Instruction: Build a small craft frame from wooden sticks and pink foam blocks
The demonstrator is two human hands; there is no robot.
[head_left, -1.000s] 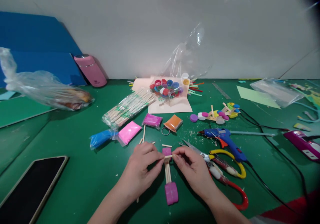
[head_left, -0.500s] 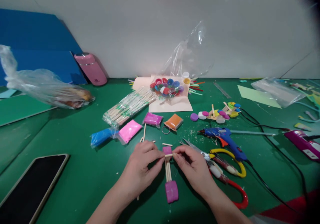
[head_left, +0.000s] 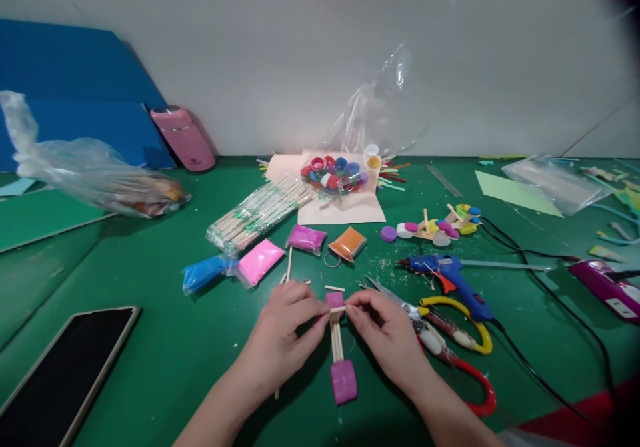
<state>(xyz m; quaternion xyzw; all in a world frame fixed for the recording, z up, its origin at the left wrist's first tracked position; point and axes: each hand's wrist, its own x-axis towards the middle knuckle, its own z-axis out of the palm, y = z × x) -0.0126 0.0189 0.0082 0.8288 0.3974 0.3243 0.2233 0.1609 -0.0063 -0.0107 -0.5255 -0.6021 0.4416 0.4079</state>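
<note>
My left hand [head_left: 283,334] and my right hand [head_left: 385,334] each pinch one end of a short wooden stick [head_left: 338,310] held crosswise. It lies over a small build of wooden sticks [head_left: 336,342] running toward me, with a purple clay block [head_left: 343,381] at the near end and a smaller purple piece [head_left: 335,298] at the far end. Both hands have their fingers closed on the short stick. The build rests on the green table [head_left: 165,340].
Scissors [head_left: 440,340] and a blue glue gun [head_left: 453,280] with its black cord lie right of my hands. Clay packets [head_left: 260,262], a bundle of sticks [head_left: 257,214], a bag of bottle caps [head_left: 334,174] and a pink bottle [head_left: 184,138] sit beyond. A dark tablet [head_left: 60,374] lies at left.
Almost nothing differs: the stick build with its purple block has shifted slightly away from me, and both hands keep pinching the short stick in the same place.
</note>
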